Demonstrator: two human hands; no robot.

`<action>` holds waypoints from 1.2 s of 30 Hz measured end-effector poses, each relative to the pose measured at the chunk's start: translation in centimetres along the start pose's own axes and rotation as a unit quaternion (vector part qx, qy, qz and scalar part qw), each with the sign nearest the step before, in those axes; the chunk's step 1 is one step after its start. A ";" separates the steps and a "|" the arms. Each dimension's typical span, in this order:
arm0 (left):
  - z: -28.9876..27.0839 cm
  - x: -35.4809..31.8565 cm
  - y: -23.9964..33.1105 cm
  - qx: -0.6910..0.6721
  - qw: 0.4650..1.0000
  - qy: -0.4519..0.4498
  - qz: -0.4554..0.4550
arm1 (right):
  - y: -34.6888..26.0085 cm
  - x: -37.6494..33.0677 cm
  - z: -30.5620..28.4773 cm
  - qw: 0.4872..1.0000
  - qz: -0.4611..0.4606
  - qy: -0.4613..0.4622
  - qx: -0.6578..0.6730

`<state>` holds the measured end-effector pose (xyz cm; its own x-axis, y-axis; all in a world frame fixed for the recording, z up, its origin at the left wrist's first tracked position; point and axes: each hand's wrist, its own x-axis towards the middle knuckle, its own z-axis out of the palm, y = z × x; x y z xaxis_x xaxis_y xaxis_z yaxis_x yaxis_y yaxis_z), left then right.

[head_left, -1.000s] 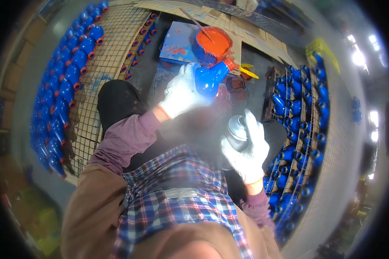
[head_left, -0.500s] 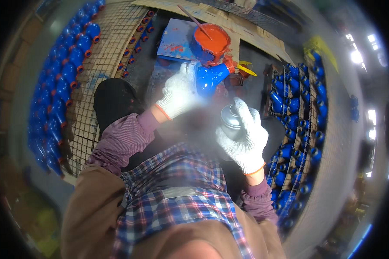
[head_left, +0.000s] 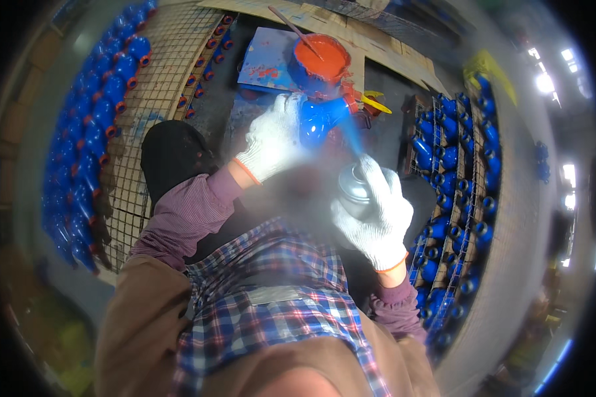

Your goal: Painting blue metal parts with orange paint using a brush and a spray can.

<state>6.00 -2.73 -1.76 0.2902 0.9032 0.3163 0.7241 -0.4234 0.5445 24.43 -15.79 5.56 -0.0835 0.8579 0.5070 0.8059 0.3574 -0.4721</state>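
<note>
My left hand [head_left: 276,135], in a white knit glove, is closed around the wide end of a glossy blue bottle-shaped part [head_left: 316,122]. Its narrower neck points up and right and ends in a red rim. In my gloved right hand [head_left: 379,221] is a silver spray can [head_left: 355,182], with the index finger on its top. A blue streak of spray runs from the can's top to the part's neck, and the two stay apart. The fingers behind the blue part and the can are partly hidden.
Beyond my hands stands a bucket of red-orange paint [head_left: 322,58] with a stick [head_left: 291,23] in it, beside a paint-stained board [head_left: 265,61]. A yellow-handled tool [head_left: 376,102] lies near it. Blue parts with red ends [head_left: 106,112] line the left mesh rack; more blue parts [head_left: 449,159] fill the right rack.
A blue spray streak now reaches from the can to the part's neck; none showed before. Both hands keep nearly the same place and hold.
</note>
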 end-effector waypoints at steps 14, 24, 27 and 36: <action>-0.8 0.2 0.5 0.023 0.999 -0.023 0.020 | 0.0 0.4 -0.1 1.000 -0.016 0.011 0.010; -1.4 0.6 1.1 -0.058 0.994 -0.056 -0.075 | -0.8 -2.5 -2.6 0.999 0.026 -0.021 -0.006; -1.9 0.8 1.7 -0.084 0.991 -0.056 -0.083 | -0.9 -2.3 -2.5 0.999 0.030 -0.013 0.000; -2.0 0.7 1.9 0.016 0.997 -0.074 0.035 | -0.6 0.1 -1.3 1.000 -0.003 0.015 0.014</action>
<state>6.34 -3.07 1.05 0.4284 0.8728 0.2339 0.7175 -0.4859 0.4990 24.68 -16.41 6.86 -0.0712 0.8441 0.5314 0.7892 0.3735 -0.4876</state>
